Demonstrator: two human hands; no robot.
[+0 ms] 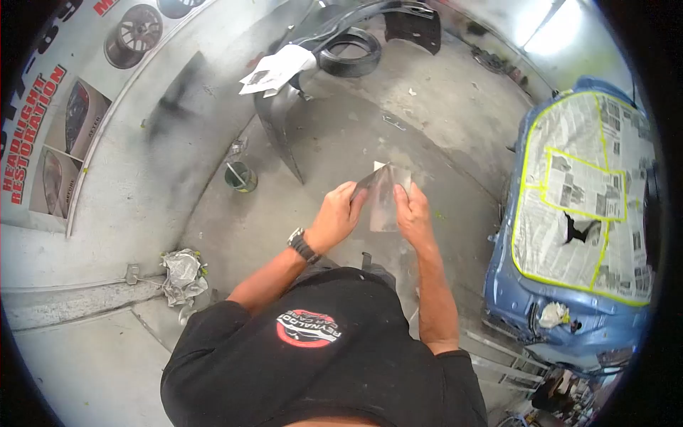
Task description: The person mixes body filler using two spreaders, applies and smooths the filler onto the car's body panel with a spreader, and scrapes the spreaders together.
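Observation:
Both of my hands are in front of my body, gripping a folded sheet that looks like sandpaper (384, 208), dark on one side and pale grey-brown on the other. My left hand (336, 219), with a watch (303, 246) at the wrist, pinches the dark left part between thumb and fingers. On the right edge, my right hand (414, 212) has its thumb pressed against the paler part. The sheet is creased between the hands, and a small white corner shows at its top.
A blue car (498, 274) stands at right, its glass covered with newspaper (619, 153) and yellow tape. Ahead are a tire (350, 65), a dark curved car panel (277, 128) and loose paper (279, 67). A bucket (240, 178) and crumpled paper (183, 274) sit at left.

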